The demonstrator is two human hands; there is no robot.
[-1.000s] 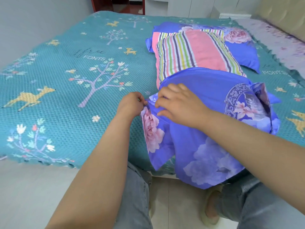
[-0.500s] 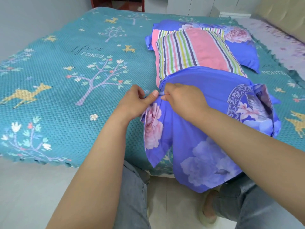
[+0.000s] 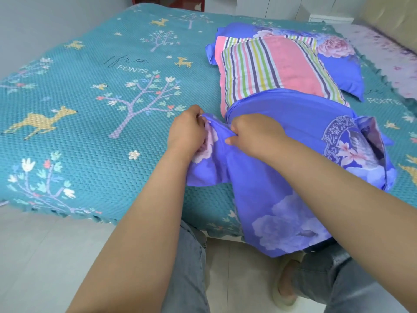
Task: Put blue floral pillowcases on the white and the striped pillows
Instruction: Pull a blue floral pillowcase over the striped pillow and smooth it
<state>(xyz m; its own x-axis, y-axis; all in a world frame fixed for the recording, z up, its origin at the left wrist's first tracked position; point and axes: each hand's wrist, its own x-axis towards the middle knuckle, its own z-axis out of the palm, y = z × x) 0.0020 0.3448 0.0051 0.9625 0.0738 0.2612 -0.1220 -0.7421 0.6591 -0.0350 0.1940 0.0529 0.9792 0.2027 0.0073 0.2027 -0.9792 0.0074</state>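
A blue floral pillowcase (image 3: 300,141) lies at the bed's near edge, bulging as if filled, its loose end hanging over the side. My left hand (image 3: 187,129) grips the case's left flap near a pink flower print. My right hand (image 3: 255,132) pinches the fabric just beside it, at the case's opening edge. The white pillow is not visible. Behind, the striped pillow (image 3: 270,66) lies bare on top of a second blue floral pillowcase (image 3: 338,57).
The teal bedspread (image 3: 90,109) with deer and tree patterns covers the bed. Tiled floor (image 3: 45,256) lies below, with my jeans-clad legs and a slipper at the bed edge. A patterned rug (image 3: 388,55) and white cabinets sit at the far right.
My hands have moved apart a little along the case's edge, and the left flap is now pulled up and out to the left. The camera shifted slightly.
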